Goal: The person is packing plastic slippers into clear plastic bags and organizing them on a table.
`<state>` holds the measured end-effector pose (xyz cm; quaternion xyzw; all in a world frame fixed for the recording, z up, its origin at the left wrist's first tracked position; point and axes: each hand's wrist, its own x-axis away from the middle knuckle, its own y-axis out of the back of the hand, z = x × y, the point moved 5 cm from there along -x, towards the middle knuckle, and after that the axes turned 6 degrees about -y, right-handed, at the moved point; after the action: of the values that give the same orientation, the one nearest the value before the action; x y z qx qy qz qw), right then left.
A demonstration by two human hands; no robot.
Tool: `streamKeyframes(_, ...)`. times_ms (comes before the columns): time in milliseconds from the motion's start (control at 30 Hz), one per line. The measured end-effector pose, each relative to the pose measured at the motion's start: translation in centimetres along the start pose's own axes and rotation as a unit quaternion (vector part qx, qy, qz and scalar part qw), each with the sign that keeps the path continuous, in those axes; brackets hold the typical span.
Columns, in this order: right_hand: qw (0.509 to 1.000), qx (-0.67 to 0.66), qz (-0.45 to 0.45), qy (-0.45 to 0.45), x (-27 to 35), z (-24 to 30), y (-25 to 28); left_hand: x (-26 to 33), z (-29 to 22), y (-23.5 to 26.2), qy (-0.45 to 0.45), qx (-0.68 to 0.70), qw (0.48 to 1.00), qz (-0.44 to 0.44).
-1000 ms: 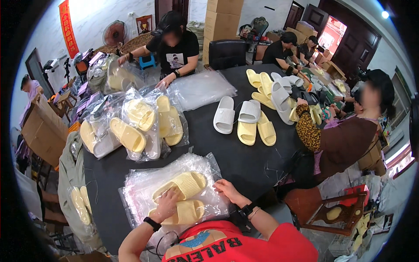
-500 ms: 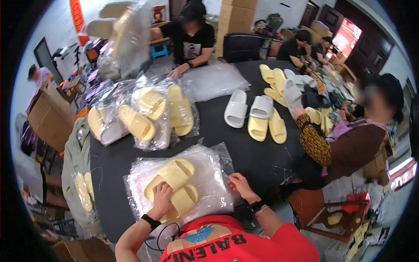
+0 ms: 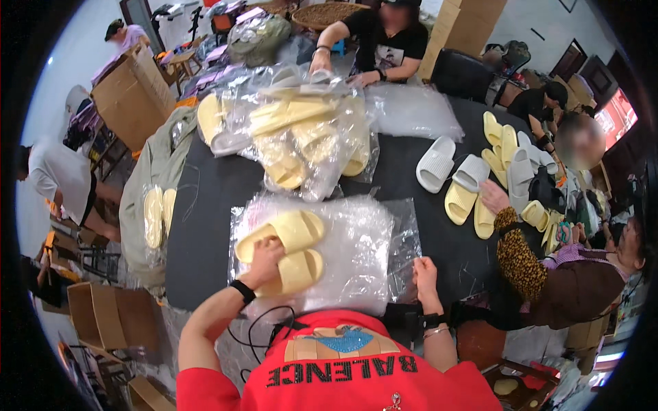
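A pair of yellow slide slippers, an upper one (image 3: 291, 231) and a lower one (image 3: 301, 271), lies side by side on a stack of clear plastic bags (image 3: 349, 274). My left hand (image 3: 266, 262) is closed on the pair at its inner edges, with its fingertips partly hidden between the two slippers. To the right, my right hand (image 3: 425, 274) has its fingers pressed together at the right edge of the top plastic bag (image 3: 404, 240), pinching it. The bag's clear film spreads beyond the stack there.
Bagged yellow and grey slippers (image 3: 284, 168) are heaped beyond the stack. A co-worker's hand (image 3: 321, 61) is behind them, near more flat bags (image 3: 415, 113). Loose grey slippers (image 3: 435, 164) and yellow ones stand at the right, where another co-worker's hand (image 3: 495, 197) reaches in.
The view has turned, shifting the table. The bagged slippers the far co-worker held up now lie on the heap. My left hand stays at the yellow slippers, my right at the bag edge.
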<state>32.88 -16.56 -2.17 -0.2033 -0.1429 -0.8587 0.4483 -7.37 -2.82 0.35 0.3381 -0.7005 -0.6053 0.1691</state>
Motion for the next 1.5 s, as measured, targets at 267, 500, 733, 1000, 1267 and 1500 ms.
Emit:
streamKeyframes(267,0.999,0.026,0.028,-0.038,0.9,1.0,-1.6,5.9,12.8,15.4,0.237,0.229,0.862,-0.385)
streamKeyframes(500,0.982,0.138,0.060,0.112,-1.2,-1.6,-8.1,-5.7,0.8,21.9,0.026,0.208,0.913,-0.351)
streamKeyframes(733,0.963,0.212,0.048,0.158,-3.4,-2.5,-8.1,-9.3,-9.3,-0.5,-0.064,0.071,0.994,0.046)
streamKeyframes(1000,0.951,0.249,0.043,0.179,-1.6,-1.2,-6.4,2.2,2.6,-0.7,0.033,-0.074,0.996,0.032)
streamKeyframes(1267,0.966,0.120,0.222,0.051,6.0,0.6,-5.2,3.9,5.2,-0.7,0.120,0.031,0.992,0.012)
streamKeyframes(1500,0.965,0.099,0.241,0.004,7.9,-1.0,-4.5,3.6,3.9,-0.3,0.123,0.016,0.992,0.023)
